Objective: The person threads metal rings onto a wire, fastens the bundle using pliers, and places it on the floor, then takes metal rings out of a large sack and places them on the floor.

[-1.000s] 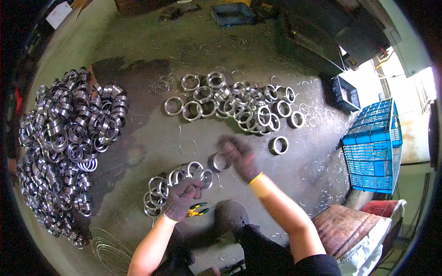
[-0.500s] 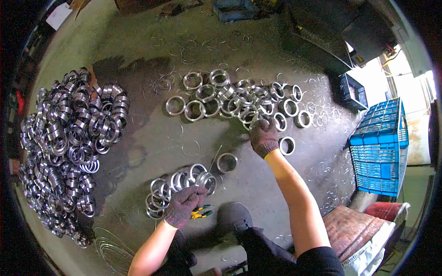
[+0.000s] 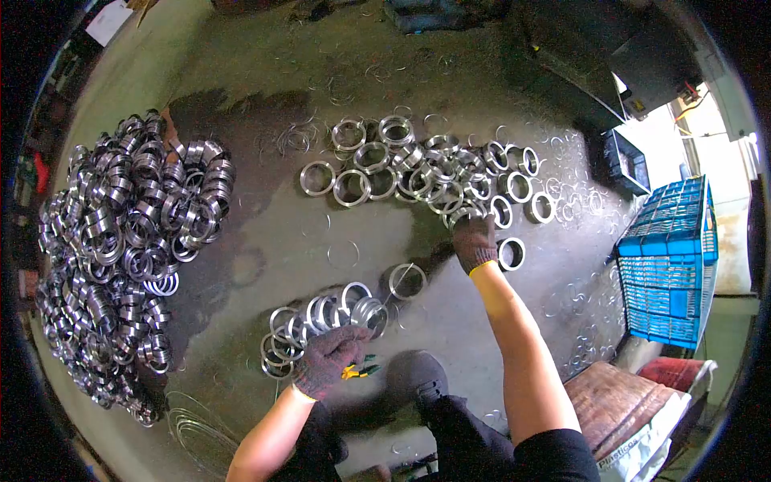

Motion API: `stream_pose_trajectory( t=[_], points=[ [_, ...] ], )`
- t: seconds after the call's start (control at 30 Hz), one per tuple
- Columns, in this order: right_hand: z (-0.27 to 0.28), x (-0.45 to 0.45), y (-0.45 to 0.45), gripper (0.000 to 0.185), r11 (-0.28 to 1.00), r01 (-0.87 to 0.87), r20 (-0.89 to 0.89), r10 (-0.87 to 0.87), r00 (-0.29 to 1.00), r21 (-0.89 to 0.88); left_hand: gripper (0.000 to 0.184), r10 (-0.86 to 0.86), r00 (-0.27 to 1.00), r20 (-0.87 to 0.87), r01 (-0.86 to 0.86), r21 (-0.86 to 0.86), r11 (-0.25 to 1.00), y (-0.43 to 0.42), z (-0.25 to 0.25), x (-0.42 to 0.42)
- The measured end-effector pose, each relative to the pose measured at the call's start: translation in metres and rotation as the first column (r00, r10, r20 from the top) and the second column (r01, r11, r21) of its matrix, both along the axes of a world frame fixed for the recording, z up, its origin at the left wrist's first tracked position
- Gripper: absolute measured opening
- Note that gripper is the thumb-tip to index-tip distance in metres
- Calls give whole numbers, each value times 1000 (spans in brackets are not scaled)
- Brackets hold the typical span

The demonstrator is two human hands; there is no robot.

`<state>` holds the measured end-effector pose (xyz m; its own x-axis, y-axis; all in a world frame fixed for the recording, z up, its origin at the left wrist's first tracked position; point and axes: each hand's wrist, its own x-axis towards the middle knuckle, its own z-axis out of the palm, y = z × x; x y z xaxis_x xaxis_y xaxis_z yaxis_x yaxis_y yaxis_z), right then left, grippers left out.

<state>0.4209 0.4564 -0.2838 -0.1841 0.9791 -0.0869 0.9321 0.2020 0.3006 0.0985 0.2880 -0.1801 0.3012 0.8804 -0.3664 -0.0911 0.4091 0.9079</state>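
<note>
My right hand (image 3: 475, 239), in a dark knitted glove, is closed on a metal ring (image 3: 464, 215) at the near edge of a loose group of shiny metal rings (image 3: 371, 157). My left hand (image 3: 331, 360), gloved alike, has its fingers curled beside a smaller cluster of rings (image 3: 321, 312); what it holds, if anything, is hidden. A short stack of rings (image 3: 370, 318) lies just beyond its fingertips. One ring (image 3: 407, 282) lies apart on the floor, a thin wire crossing it. Yellow-and-green-handled pliers (image 3: 359, 369) lie to the right of my left hand.
A large heap of metal rings (image 3: 136, 209) rises on the left. Coiled wire (image 3: 197, 422) lies near front left, and thin wire loops (image 3: 582, 201) litter the floor. Blue crates (image 3: 666, 257) stand at right, above a stuffed sack (image 3: 618, 402). My shoe (image 3: 418, 377) is between my arms.
The view has shifted a little, so the floor items appear slightly to the right. My right hand has come slightly nearer to me, with a ring now visible at its fingertips. The left hand stays by its cluster.
</note>
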Motion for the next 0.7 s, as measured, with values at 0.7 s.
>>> stream_pose_trajectory(
  t=[0.7],
  points=[
    [212, -56, -123, 48, 738, -224, -730, -671, -131, -637, 29, -126, 981, -146, 129, 13, 992, -3, 19, 6]
  ],
)
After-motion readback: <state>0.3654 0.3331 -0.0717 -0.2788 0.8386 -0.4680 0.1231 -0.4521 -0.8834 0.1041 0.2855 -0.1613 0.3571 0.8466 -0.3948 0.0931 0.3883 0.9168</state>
